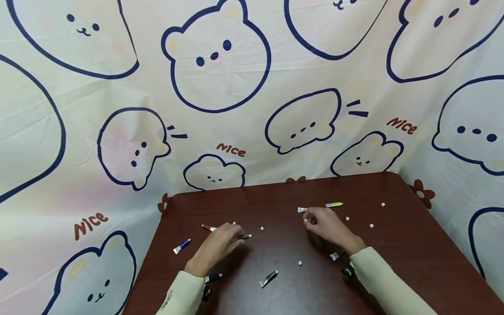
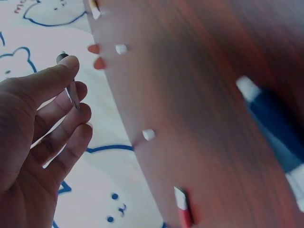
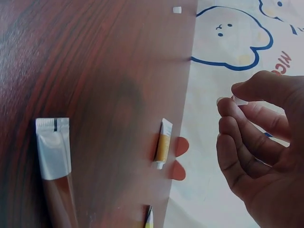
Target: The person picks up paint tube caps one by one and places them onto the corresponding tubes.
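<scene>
In the head view my left hand (image 1: 218, 246) hovers over the left half of the table, holding a small dark paint tube (image 1: 245, 236). The left wrist view shows that paint tube (image 2: 72, 92) pinched between thumb and fingers, its nozzle end pointing up past the thumb. My right hand (image 1: 328, 226) pinches a tiny white cap (image 1: 305, 220) between thumb and index finger. In the right wrist view the cap (image 3: 239, 100) is mostly hidden by the fingertips, and the other fingers curl toward the palm. A silver-ended tube (image 1: 302, 210) lies just beyond the right hand.
On the brown table (image 1: 283, 297) lie a red tube (image 1: 207, 227), a blue tube (image 1: 182, 246), a black tube (image 1: 269, 279), a yellow tube (image 1: 334, 204) and a brown tube (image 3: 59, 190). A dark blue tube (image 1: 213, 278) is beside the left wrist. Several white caps (image 1: 300, 263) are scattered about.
</scene>
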`<state>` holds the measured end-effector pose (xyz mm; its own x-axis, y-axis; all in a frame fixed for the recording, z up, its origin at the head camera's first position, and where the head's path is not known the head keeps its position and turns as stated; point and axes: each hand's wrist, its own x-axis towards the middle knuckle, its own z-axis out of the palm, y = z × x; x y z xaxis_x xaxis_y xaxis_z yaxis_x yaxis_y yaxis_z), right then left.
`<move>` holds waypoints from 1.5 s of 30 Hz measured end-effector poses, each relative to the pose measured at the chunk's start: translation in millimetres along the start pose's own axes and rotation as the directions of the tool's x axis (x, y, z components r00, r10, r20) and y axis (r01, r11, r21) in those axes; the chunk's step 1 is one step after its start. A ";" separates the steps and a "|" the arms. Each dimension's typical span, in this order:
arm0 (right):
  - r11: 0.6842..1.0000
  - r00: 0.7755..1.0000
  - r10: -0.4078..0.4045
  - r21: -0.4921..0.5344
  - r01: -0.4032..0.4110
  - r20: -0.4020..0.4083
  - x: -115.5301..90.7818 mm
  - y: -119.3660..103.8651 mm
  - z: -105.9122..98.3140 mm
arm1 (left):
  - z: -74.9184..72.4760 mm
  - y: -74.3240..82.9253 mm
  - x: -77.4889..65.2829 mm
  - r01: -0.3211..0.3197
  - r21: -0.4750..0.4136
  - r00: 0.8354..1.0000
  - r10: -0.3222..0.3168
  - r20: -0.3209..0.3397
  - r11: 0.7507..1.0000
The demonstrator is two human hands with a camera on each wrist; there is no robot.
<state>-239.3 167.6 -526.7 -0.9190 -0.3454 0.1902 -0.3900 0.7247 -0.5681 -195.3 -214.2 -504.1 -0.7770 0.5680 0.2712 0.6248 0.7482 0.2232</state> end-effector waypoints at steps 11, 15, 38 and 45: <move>0.999 1.000 -0.027 -0.017 0.027 0.002 -7.1 -12.9 -2.2 | -0.5 18.6 12.8 -0.023 -0.010 1.000 0.023 0.010 1.000; 0.997 0.998 -0.067 -0.038 0.067 -0.006 -11.3 -16.3 -2.0 | 1.3 21.8 16.9 -0.044 -0.005 0.999 0.044 0.000 0.999; 0.995 0.995 -0.091 0.037 0.093 -0.047 -27.2 -34.0 0.5 | 12.4 49.6 37.0 -0.134 0.040 0.989 0.137 -0.062 0.990; 0.991 0.989 -0.134 0.024 0.135 -0.057 -26.2 -38.7 3.0 | 15.5 58.0 43.1 -0.156 0.093 0.984 0.163 -0.077 0.983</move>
<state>-199.9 146.8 -512.0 -0.8605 -0.4046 0.3097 -0.5090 0.6570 -0.5561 -193.7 -141.1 -494.0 -0.6566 0.6543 0.3751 0.7283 0.6793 0.0901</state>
